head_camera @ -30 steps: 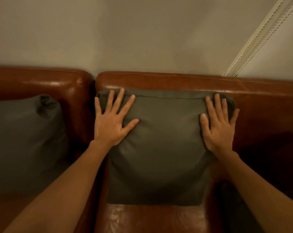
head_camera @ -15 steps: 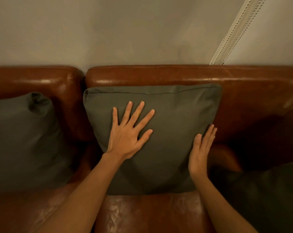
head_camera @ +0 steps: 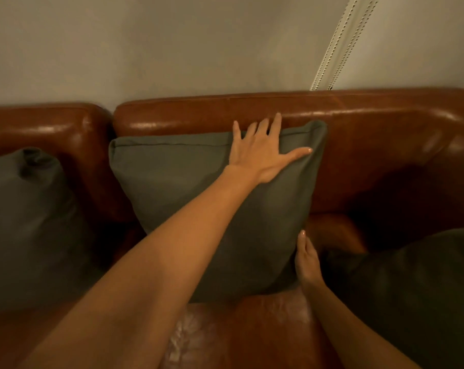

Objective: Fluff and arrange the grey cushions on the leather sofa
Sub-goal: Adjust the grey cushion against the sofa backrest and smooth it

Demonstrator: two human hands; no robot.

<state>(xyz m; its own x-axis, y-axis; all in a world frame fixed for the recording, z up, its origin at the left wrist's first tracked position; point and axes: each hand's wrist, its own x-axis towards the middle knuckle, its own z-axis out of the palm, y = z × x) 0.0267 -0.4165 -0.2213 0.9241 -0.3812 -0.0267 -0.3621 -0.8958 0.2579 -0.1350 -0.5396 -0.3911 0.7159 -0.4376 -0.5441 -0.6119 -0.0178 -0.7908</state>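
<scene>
Here, reaching across with the left hand (head_camera: 260, 151), fingers spread and straight, lying flat on the upper right part of the middle cushion (head_camera: 199, 198), fingertips going a little over its top seam onto the sofa back (head_camera: 372, 123). Grasping nothing, only pressing, probably for pushing the filling into that top corner and holding the cushion against the leather. Touching the lower right edge of the same cushion with the right hand (head_camera: 306, 262), fingers straight and relaxed, pinching nothing, likely steadying this side so the cushion is not sliding to the right. Standing almost upright on the seat (head_camera: 265, 328), leaning on the sofa back, top edge a little higher on the right. Judging the step as squaring and smoothing this one cushion, nearly done. Waiting to the left, well apart, a second grey cushion (head_camera: 31, 222), propped at the other back section with its top corner crumpled, maybe still needing fluffing. Lying at the lower right, just beside the right hand, a third grey cushion (head_camera: 411, 288), low on the seat and not yet set up. Hanging behind on the wall, white beaded cords (head_camera: 337, 41).
</scene>
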